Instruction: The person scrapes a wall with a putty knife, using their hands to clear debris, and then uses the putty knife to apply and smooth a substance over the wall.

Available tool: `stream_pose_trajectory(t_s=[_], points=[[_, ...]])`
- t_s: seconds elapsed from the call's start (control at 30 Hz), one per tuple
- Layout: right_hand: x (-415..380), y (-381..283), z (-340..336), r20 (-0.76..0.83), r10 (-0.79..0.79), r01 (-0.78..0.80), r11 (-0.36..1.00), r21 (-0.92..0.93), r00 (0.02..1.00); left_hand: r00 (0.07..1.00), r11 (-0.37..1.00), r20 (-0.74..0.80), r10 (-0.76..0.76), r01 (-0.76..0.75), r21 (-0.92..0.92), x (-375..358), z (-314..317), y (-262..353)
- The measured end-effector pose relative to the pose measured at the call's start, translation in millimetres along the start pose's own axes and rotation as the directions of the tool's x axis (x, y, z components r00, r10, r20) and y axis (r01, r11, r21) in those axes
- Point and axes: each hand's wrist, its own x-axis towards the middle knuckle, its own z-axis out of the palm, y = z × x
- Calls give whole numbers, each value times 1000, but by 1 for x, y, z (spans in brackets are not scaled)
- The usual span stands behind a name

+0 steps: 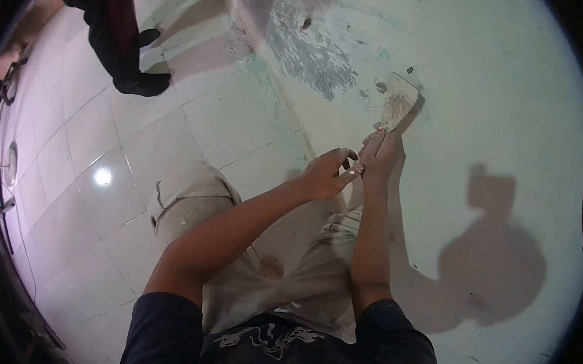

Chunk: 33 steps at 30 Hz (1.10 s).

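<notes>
My right hand (381, 154) is closed around a putty knife (401, 103), its handle hidden in my fingers. The broad blade, smeared with whitish paste, points up and lies against or very close to the pale wall (509, 115). Just left of my right wrist is my left hand (332, 173), thumb and fingers curved with a gap between them and nothing seen in it. White specks of paste show on the fingertips of both hands. Above and left of the blade, a rough grey patch (315, 60) marks the wall, with small dark chips or holes around it.
Glossy white tiles (153, 147) cover the floor left of the wall. Another person's dark trouser leg and shoe (144, 83) stand at the upper left. A round-based stand (12, 165) and a cable are at the far left. My shadow (493, 268) falls on the wall.
</notes>
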Motion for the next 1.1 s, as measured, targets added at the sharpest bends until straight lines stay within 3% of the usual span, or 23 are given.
stream_pose_trajectory(t_s=[0.07,0.2,0.27,0.33,0.4,0.43,0.5,0.63,0.7,0.83,0.9,1.03,1.07,1.1], points=[[-2,1,-4,-53,-290,240,870,-431,956,997,997,81,-17,24,-78,-2,3,-4],[-22,-72,-11,-7,-173,145,847,-511,985,997,980,74,-29,43,-196,-3,2,7],[-29,-98,-11,-49,238,-243,956,-161,970,996,901,69,50,-15,-433,-5,-2,23],[-34,-94,-7,-59,233,-238,967,-89,971,994,834,103,34,29,-551,-6,-5,28],[-31,-82,1,-145,-89,-1,852,-524,985,992,882,-14,124,-116,-457,-7,0,25],[-26,-64,-1,-108,-150,57,803,-594,983,992,875,-11,122,-113,-471,-8,1,25],[-26,-52,-7,-103,-154,61,791,-609,983,993,742,-14,121,-100,-663,-6,-4,26],[-46,-58,-8,-87,-155,70,788,-612,984,988,756,-55,143,-145,-639,-2,-4,24],[-48,-57,10,-83,-145,61,778,-625,986,989,576,-14,146,-97,-812,-1,-5,20],[-42,-53,-3,-77,-151,70,777,-626,985,983,674,-126,136,-185,-716,-5,2,30],[-50,-55,-3,-78,-146,64,773,-631,986,998,628,-34,57,-62,-776,-5,-1,33],[-53,-55,0,-88,-159,68,769,-635,983,997,538,-15,77,-55,-841,-4,-5,32],[-46,-52,-5,-87,-159,69,772,-631,983,981,766,-147,128,-192,-613,-7,-3,35],[-47,-53,-6,-85,-154,67,775,-629,984,945,907,-248,212,-285,-310,-10,0,36]])
